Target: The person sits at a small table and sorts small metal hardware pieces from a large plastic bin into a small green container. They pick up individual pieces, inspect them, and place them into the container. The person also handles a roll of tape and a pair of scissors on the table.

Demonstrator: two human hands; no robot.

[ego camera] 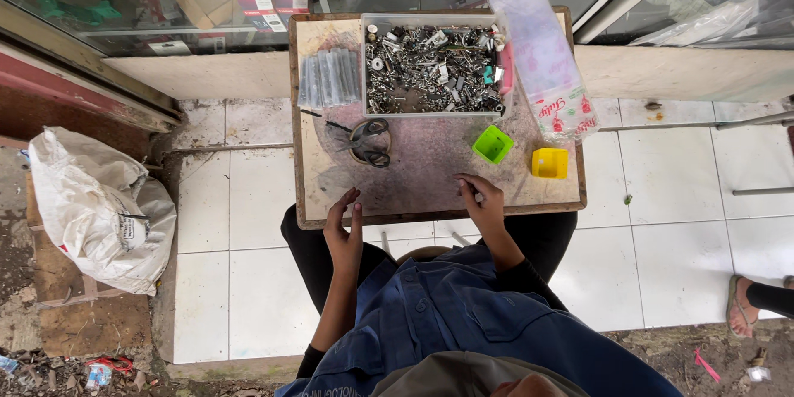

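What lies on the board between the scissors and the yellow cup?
In the head view, a small green cup stands between the scissors and the yellow cup; the rest of that stretch of board is bare.

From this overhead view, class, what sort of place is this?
Probably a small repair or hardware stall in front of a shop: a tray of mixed metal screws and parts, a small worn work board, and glass display cabinets behind.
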